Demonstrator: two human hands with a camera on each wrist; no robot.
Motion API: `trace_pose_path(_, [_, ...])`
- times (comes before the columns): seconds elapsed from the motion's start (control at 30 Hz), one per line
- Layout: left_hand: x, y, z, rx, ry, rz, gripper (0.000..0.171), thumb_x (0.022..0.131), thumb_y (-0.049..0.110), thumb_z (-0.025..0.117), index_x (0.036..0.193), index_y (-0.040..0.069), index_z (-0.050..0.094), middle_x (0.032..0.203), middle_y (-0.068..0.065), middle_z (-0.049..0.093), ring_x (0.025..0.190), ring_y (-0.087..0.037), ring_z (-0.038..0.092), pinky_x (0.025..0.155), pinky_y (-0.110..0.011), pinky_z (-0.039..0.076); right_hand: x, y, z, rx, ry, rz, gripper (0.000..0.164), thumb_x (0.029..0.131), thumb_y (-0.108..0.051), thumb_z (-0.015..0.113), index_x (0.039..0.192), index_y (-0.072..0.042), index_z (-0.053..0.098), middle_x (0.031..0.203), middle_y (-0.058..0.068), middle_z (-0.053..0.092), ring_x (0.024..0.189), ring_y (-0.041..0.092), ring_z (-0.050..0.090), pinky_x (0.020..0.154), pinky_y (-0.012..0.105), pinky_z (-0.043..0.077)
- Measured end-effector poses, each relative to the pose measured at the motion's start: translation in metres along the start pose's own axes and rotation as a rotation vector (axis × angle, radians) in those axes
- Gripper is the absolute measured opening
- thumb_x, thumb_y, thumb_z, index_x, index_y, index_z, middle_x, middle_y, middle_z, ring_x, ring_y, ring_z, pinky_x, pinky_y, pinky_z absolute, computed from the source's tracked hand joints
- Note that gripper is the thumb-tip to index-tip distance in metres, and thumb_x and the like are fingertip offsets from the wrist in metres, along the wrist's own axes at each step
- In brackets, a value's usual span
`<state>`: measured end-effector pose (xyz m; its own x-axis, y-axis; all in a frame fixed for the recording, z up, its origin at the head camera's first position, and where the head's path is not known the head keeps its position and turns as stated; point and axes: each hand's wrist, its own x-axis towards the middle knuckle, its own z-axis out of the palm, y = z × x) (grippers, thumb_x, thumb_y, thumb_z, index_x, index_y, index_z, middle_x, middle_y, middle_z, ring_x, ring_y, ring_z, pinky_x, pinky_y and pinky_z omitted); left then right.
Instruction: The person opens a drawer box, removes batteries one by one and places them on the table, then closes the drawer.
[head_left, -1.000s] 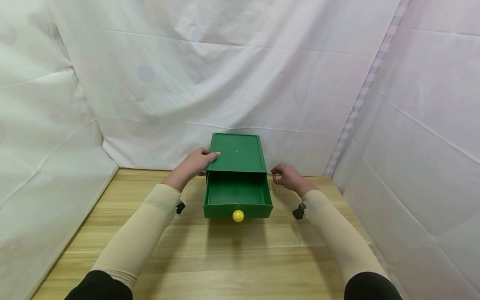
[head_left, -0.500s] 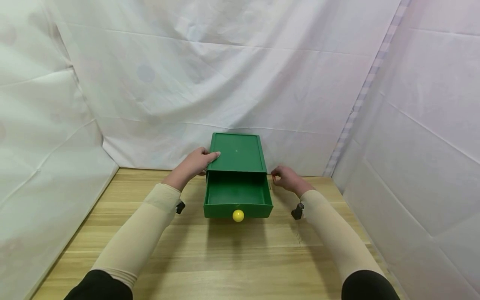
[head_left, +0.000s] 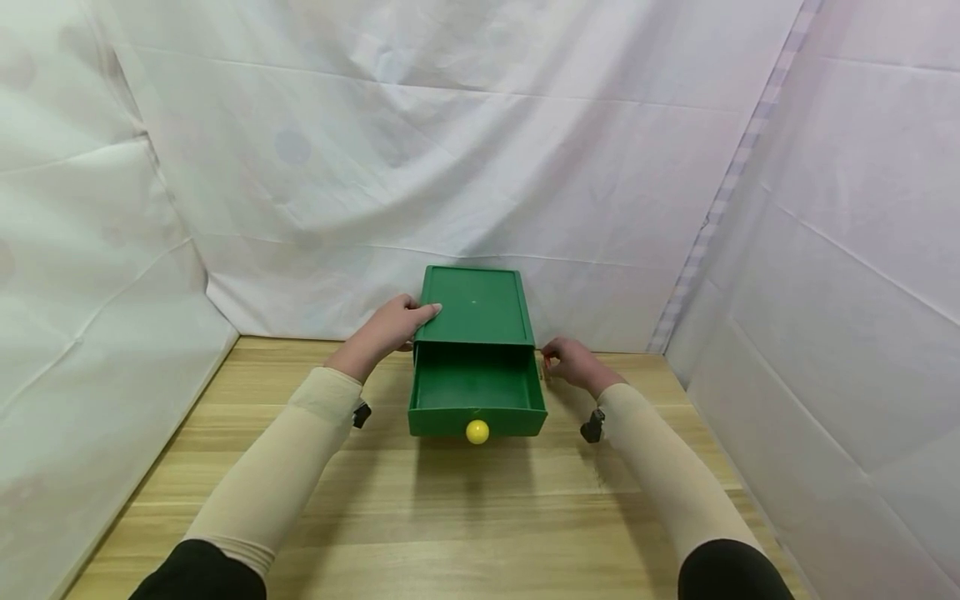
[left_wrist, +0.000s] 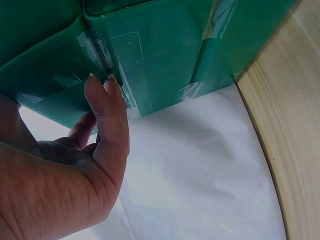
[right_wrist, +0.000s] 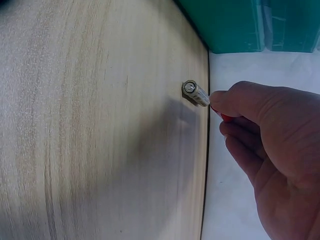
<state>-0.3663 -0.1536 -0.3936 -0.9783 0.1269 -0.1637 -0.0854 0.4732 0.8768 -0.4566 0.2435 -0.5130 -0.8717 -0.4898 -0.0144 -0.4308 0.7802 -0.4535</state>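
Note:
A green drawer box (head_left: 476, 308) stands at the back of the table, its drawer (head_left: 442, 392) pulled out at the front by a yellow knob (head_left: 477, 432). My left hand (head_left: 392, 323) holds the box's left side, thumb on the top and bent fingers against the taped wall (left_wrist: 155, 55). To the right of the box, my right hand (head_left: 573, 362) pinches a small battery (right_wrist: 200, 96) between thumb and fingers. Its silver end points away from the fingers, low over the table. Part of its red end shows between the fingers; the rest is hidden.
The wooden table (head_left: 480, 517) meets white cloth (head_left: 480, 167) behind the box. More white cloth hangs along the left (head_left: 90, 250) and right (head_left: 840, 292) sides. Small dark cameras sit at both wrists.
My right hand has shifted slightly left and toward me, still pinching the battery. My left hand, the box and the pulled-out drawer have stayed in place.

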Motion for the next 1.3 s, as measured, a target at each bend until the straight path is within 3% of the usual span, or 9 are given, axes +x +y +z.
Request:
trace_pose_path(0.4, [0.000,0.000,0.000,-0.005,0.004,-0.001,0.073,0.111,0.061,0.059,0.152,0.001,0.048,0.139,-0.021,0.061,0.126,-0.037,0.066,0.108,-0.055,0.057,0.002,0.006,0.007,-0.027,0.002,-0.012,0.033,0.098,0.003,0.077,0.128,0.014,0.071,0.124,0.026,0.072,0.117,0.040,0.069,0.104,0.054,0.058])
trace_pose_path(0.7, [0.001,-0.001,0.001,-0.010,0.005,-0.002,0.072,0.111,0.060,0.059,0.151,0.000,0.049,0.139,-0.022,0.061,0.126,-0.038,0.066,0.109,-0.056,0.057,0.004,0.004,0.013,0.002,-0.005,0.035,0.036,0.099,0.003,0.079,0.133,0.012,0.070,0.128,0.025,0.072,0.122,0.039,0.068,0.106,0.053,0.057])
trace_pose_path(1.3, [-0.001,0.000,0.001,0.003,0.006,-0.001,0.073,0.111,0.061,0.059,0.152,0.001,0.049,0.139,-0.022,0.061,0.125,-0.037,0.066,0.107,-0.056,0.058,0.006,0.004,0.017,0.018,-0.022,0.083,0.033,0.098,0.004,0.080,0.130,0.008,0.073,0.119,0.018,0.073,0.109,0.031,0.067,0.099,0.049,0.059])
